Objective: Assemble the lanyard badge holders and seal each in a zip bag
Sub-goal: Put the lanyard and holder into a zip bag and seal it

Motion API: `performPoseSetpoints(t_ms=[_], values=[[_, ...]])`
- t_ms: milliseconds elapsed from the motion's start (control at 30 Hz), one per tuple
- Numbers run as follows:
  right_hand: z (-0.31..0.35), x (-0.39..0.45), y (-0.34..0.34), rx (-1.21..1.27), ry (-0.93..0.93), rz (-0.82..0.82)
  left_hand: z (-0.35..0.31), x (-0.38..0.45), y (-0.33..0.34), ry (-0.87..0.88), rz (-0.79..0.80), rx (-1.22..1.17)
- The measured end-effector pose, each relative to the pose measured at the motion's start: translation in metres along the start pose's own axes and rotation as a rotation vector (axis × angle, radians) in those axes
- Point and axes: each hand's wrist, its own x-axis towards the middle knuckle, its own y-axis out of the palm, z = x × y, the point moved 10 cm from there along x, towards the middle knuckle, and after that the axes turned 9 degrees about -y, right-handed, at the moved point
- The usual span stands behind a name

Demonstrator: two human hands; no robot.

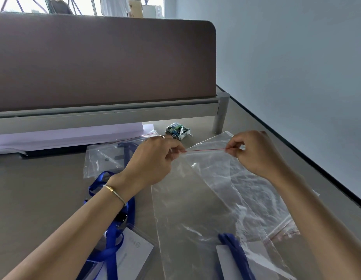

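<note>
Left hand point(155, 158) and right hand point(254, 152) are both raised over the desk point(44, 195), each pinching one end of the red zip strip point(205, 150) along the mouth of a clear zip bag point(195, 203); fingertips are curled tight on the strip, which runs taut between them. The bag hangs from that strip down towards the viewer. Inside its lower end lies a badge holder point(226, 257) with a folded blue lanyard point(234, 247); both are cut off by the bottom edge. Under the left forearm lies a second blue lanyard point(111, 245) on a card holder point(135, 251), its clip partly hidden by the wrist. More clear bags point(284, 229) lie crumpled beneath the right forearm; their number cannot be made out. Beyond the left hand lies another zip bag point(103, 158), contents indistinct. Further off sits a crumpled printed packet point(177, 130), then a brown desk partition point(103, 63).
</note>
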Motion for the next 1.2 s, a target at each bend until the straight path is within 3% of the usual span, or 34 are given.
performPoseSetpoints(t_ms=[300,467,633,767,900,1200], values=[[-0.015,0.0,-0.007,-0.102,0.086,0.001,-0.005,-0.001,-0.012,-0.004,-0.09,0.105],[0.013,0.002,-0.018,-0.052,-0.008,0.022,-0.034,-0.008,-0.023,0.038,-0.072,0.109],[0.056,-0.022,-0.017,0.013,-0.072,0.091,-0.069,-0.036,-0.006,0.056,0.048,0.13],[0.08,-0.069,-0.005,0.152,-0.095,0.241,-0.087,-0.079,0.023,0.119,0.222,0.174],[0.08,-0.117,0.001,0.176,-0.065,0.382,-0.098,-0.116,0.035,0.17,0.296,0.137],[0.087,-0.169,0.0,0.182,-0.071,0.425,-0.097,-0.162,0.056,0.156,0.405,0.139]])
